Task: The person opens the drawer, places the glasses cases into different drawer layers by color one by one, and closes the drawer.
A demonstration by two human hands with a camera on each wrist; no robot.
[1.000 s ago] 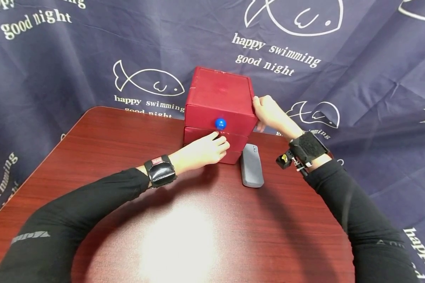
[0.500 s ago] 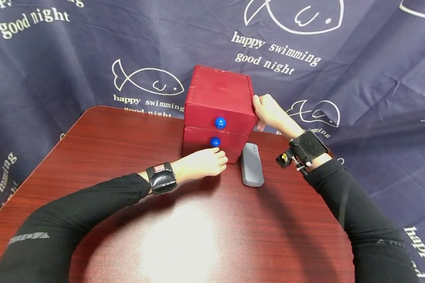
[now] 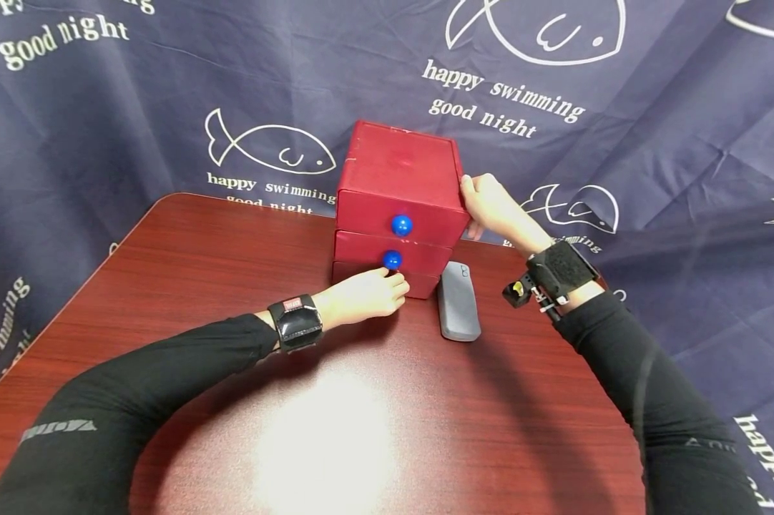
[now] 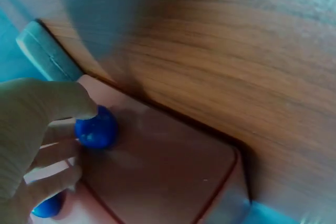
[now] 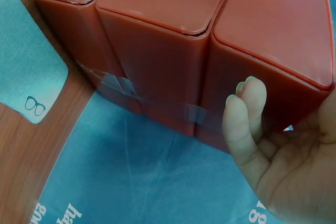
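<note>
A red three-drawer cabinet [image 3: 403, 164] stands on the table, its drawers closed. Blue ball knobs show on the top drawer [image 3: 402, 225] and the middle drawer [image 3: 392, 260] in the head view. My left hand [image 3: 364, 295] is in front of the bottom drawer and covers its knob there. In the left wrist view the thumb and fingers pinch that bottom drawer knob [image 4: 97, 127]. My right hand [image 3: 492, 206] rests against the cabinet's upper right side, with its fingers [image 5: 241, 114] fairly straight along that side in the right wrist view.
A grey glasses case [image 3: 459, 302] lies on the table right beside the cabinet. The reddish wooden table [image 3: 490, 429] reaches back to a dark blue printed curtain [image 3: 168, 86] behind the cabinet.
My left hand has dropped from the front of the middle drawer to the bottom one, uncovering the middle knob. The right hand stays at the cabinet's side.
</note>
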